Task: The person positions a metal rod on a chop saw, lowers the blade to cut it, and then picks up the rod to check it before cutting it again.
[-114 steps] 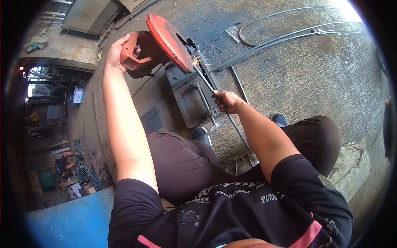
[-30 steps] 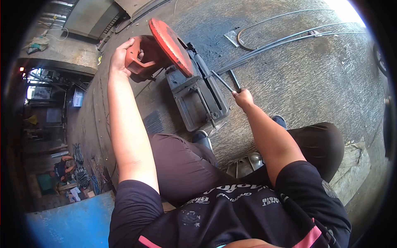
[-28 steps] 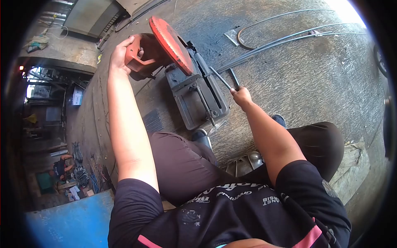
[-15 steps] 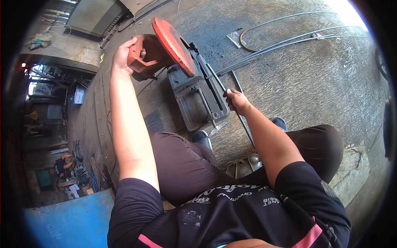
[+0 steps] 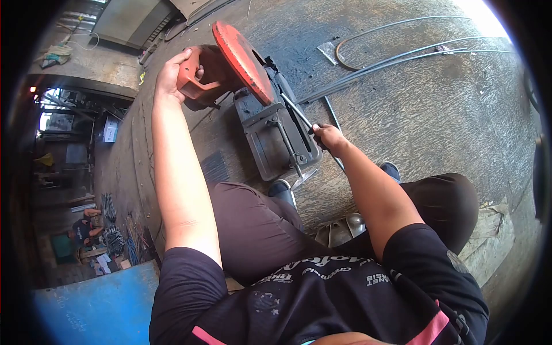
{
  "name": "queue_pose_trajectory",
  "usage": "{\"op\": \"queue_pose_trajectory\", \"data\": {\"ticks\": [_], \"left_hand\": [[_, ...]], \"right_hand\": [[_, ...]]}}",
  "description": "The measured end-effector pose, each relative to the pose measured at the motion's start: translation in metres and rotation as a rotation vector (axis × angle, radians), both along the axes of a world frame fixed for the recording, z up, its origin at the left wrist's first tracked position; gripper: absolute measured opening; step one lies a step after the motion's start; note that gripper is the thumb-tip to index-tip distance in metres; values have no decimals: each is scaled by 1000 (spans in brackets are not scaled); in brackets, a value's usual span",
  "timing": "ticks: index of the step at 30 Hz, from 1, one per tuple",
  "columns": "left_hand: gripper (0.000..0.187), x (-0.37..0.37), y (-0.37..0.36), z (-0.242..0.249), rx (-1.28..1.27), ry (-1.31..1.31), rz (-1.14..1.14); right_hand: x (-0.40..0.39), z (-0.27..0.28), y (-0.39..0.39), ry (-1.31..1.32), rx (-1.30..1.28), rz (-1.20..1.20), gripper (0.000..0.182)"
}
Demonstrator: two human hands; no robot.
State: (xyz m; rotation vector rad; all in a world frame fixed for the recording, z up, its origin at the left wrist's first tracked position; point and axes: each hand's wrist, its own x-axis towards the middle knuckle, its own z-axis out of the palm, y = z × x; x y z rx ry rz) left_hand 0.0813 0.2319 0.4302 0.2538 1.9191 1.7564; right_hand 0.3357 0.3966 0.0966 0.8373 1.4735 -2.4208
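A chop saw with a red round blade guard (image 5: pixel 244 62) and a grey metal base (image 5: pixel 279 150) stands on the floor in front of me. My left hand (image 5: pixel 170 79) is wrapped around its red handle (image 5: pixel 192 86), and the saw head is raised. Slanting across the base's right side is a thin metal rod (image 5: pixel 297 110), its far end close to the guard's lower edge. The fingers of my right hand (image 5: pixel 330 138) are closed around this rod, just right of the base. A clamp screw (image 5: pixel 283 138) lies along the base. The blade itself is mostly hidden by the guard.
Long metal rods (image 5: pixel 379 64) lie on the floor at the upper right, beside a small plastic bag (image 5: pixel 328 53). Dark grit covers the floor behind the saw. Another person (image 5: pixel 85 229) is at the far left, near a blue panel (image 5: pixel 103 305).
The rod in my right hand has tilted, its far end shifting left towards the saw's guard. My left hand and the saw head stay almost where they were.
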Motion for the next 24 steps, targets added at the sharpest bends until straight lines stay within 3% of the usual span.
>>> {"op": "queue_pose_trajectory", "data": {"ticks": [4,5,7,10,12,15,18,24], "left_hand": [[35,-4,-3,-1,-12,-8,-15],[35,-3,-4,0,-13,-14,-11],[26,3,-1,3,5,-27,19],[26,4,-2,3,-2,-29,20],[28,6,-1,3,26,5,24],[31,7,-1,5,2,-9,20],[37,0,-7,6,23,-28,-44],[46,4,-11,10,1,-39,-55]], "right_hand": [[-32,7,35,-93,546,23,45],[-35,27,51,-93,564,89,51],[-56,53,84,-60,864,240,64],[-98,92,132,-149,1122,421,69],[-117,122,157,-133,1353,620,67],[-109,156,169,-115,1592,525,45],[-105,151,164,-38,1703,575,38],[-115,124,125,42,1594,692,36]]}}
